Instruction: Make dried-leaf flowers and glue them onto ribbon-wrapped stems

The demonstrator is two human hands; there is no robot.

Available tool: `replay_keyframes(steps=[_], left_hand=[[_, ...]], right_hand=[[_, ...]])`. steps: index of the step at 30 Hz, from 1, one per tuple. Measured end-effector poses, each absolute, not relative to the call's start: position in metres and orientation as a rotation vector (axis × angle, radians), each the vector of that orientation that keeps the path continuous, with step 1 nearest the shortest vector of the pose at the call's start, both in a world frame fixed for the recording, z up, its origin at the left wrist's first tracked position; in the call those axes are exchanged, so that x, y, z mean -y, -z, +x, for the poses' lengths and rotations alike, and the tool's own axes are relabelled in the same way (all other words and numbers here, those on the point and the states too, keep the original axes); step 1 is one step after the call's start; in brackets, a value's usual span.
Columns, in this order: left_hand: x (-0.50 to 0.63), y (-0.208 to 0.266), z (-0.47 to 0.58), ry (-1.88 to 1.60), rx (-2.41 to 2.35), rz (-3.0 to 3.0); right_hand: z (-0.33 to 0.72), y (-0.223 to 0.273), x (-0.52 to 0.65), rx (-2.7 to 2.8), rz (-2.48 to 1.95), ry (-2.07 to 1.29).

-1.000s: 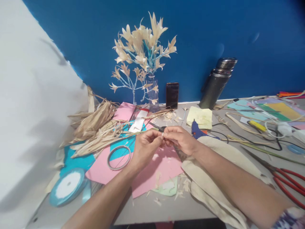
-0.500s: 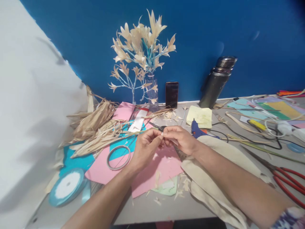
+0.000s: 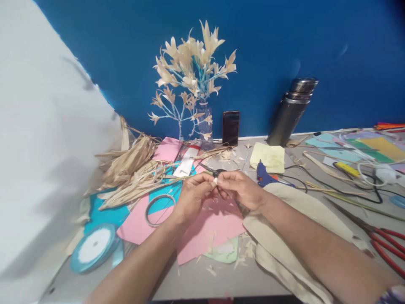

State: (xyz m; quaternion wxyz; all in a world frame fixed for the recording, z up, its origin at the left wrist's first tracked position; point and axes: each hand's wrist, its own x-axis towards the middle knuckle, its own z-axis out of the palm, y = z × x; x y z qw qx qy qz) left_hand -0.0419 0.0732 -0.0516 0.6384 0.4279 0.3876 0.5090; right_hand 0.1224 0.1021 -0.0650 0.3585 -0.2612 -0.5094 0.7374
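My left hand and my right hand meet over the pink paper, thumbs and fingers pinched together. Between the fingertips shows a small whitish piece, too small for me to name; both hands grip it. Just behind the fingers lie small dark-handled scissors, partly covered by the hands. A blue glue gun rests to the right of my right hand. Left of my left wrist, a grey ring of tape lies on pink and blue paper.
Dried husks are heaped at the left, behind a blue ribbon spool. Pale husk flowers in a clear bottle, a phone and a flask stand by the wall. Red-handled shears and cables lie at right.
The whole view has shifted slightly, so things sit a little farther right and lower. Both hands stay pinched together, and more of the whitish piece shows between the fingertips.
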Motion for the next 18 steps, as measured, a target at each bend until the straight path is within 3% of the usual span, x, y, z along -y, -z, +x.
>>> replay_keyframes(steps=[14,16,18], left_hand=[[-0.0760,0.0557,-0.0427,-1.109,-0.809,0.727],[-0.0759,0.0545,-0.0432,-1.138,-0.831,0.720],[-0.0755,0.0542,-0.0438,-1.185,-0.895,0.769]], right_hand=[[0.1245,0.0642,-0.1028,1.380,-0.637,-1.889],[0.1250,0.0626,-0.1037,1.386,-0.726,-1.746],[0.1256,0.0594,-0.1028,1.451,-0.897,-1.369]])
